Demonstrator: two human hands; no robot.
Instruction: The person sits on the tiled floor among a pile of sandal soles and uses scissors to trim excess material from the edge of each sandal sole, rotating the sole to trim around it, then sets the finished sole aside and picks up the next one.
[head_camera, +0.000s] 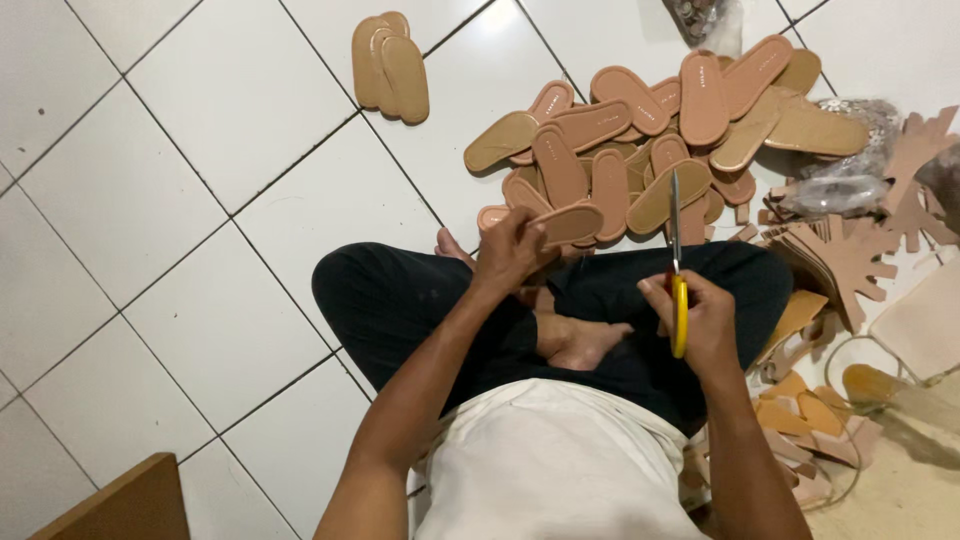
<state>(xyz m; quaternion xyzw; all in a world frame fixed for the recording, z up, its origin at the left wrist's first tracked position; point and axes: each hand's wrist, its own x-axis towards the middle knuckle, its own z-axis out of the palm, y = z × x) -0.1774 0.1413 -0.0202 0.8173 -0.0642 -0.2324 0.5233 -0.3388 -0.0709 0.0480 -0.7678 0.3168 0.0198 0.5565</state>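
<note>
My left hand (508, 250) grips 1 pinkish-tan flat sandal sole (566, 222); my right hand (700, 322) clasps yellow-handled scissors (677, 270); the pile of like soles (650, 130) waits, 3 stacked apart (390, 68).

Insoles (640, 140): pinkish-brown, some tan. Stack of three (390, 68): tan. Scissors (678, 290): yellow handles, silver blades. Floor (200, 200): white tiles, dark grout grid. Trousers (400, 300): black. Shirt (555, 465): off-white. Scraps (850, 260): pinkish-brown; offcuts (800, 410) orange-tan.

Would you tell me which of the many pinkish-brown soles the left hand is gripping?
The left hand grips the sole at the near edge of the pile, just past the knee. It alone is held; the others lie loose on the floor.
</note>
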